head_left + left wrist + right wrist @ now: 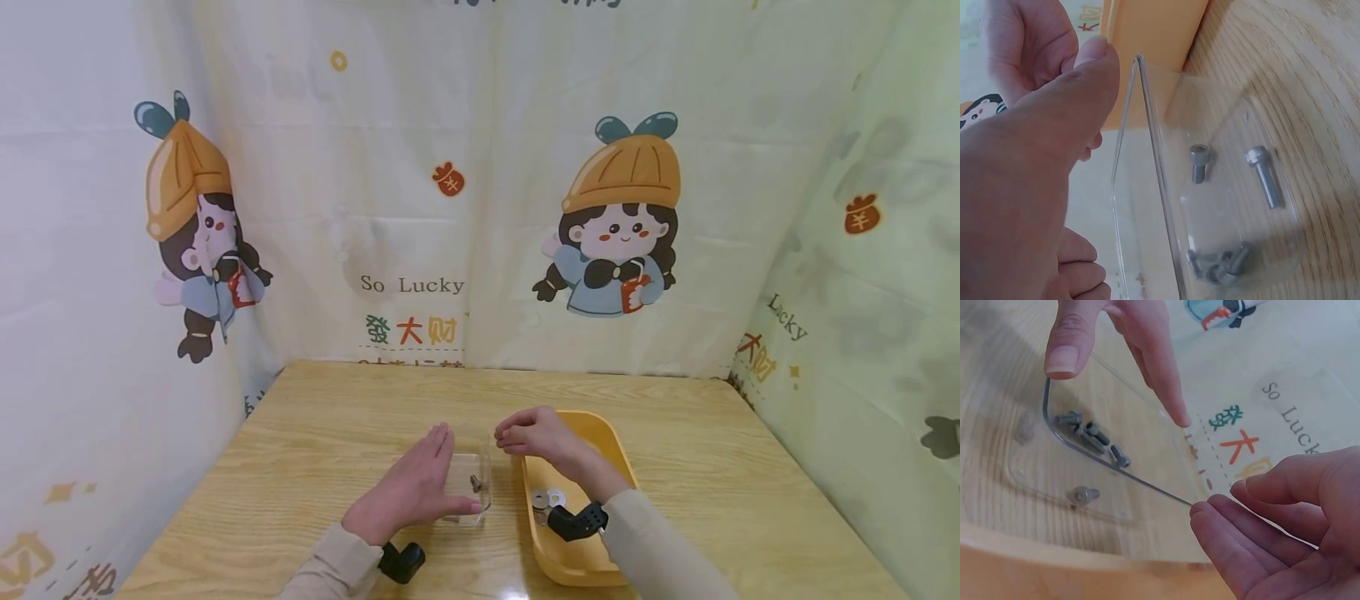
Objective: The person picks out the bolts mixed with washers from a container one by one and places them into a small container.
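A clear plastic box (486, 467) with several socket-head screws (1263, 175) in it stands on the table. My left hand (408, 492) spans its left side, fingers straight toward the far end and thumb stretched along the near end. The thumb (1063, 359) lies right at the box's rim in the right wrist view. My right hand (543, 435) hovers between the box and a yellow tray (573, 554), its fingers loosely bent. Its fingertips (1207, 515) overlap the box's rim in the right wrist view, and no object shows between them.
In the yellow tray's left part lie several metal washers (540, 498). The tray stands to the right of the box on the wooden table (300, 467). A printed curtain (405, 208) closes off the back and both sides.
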Demonstrator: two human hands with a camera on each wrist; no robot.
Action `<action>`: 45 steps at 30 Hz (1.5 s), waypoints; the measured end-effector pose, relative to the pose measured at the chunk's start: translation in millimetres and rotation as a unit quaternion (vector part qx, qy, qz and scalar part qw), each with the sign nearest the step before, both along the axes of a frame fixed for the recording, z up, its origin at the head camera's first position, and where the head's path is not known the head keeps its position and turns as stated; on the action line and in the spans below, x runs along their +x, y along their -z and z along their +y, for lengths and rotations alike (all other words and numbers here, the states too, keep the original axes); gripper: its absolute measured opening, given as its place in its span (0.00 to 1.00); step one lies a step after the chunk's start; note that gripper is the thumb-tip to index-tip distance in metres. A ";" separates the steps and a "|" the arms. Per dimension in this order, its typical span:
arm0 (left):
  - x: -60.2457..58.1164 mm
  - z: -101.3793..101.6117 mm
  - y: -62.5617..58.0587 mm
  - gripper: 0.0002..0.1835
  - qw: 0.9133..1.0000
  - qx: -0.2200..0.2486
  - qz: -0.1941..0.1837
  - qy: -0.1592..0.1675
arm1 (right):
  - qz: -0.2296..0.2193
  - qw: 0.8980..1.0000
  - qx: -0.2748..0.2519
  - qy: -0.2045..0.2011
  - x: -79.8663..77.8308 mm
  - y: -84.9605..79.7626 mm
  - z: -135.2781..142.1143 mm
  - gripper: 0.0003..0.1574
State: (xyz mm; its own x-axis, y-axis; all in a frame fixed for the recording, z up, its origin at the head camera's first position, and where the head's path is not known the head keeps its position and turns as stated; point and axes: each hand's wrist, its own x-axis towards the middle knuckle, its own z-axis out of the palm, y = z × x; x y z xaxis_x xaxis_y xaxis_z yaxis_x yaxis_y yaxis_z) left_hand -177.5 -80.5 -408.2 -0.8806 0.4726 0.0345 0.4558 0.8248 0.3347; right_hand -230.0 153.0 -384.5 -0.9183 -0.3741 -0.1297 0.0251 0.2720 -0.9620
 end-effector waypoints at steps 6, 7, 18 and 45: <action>-0.8 5.4 -0.7 0.62 1.000 -0.001 -0.004 0.002 | 0.002 1.000 -0.007 0.013 -0.9 1.1 10.1 0.18; -0.9 6.6 -1.0 0.62 1.000 0.000 -0.006 0.002 | 0.001 1.000 -0.010 0.016 -0.9 1.0 11.9 0.18; -1.6 20.4 -3.9 0.62 1.000 0.005 -0.011 0.014 | 0.000 0.999 -0.031 0.039 -2.2 4.1 27.8 0.19; -2.2 63.2 -8.3 0.62 0.998 -0.029 0.009 0.059 | -0.010 0.984 0.028 0.175 -12.0 28.0 50.6 0.18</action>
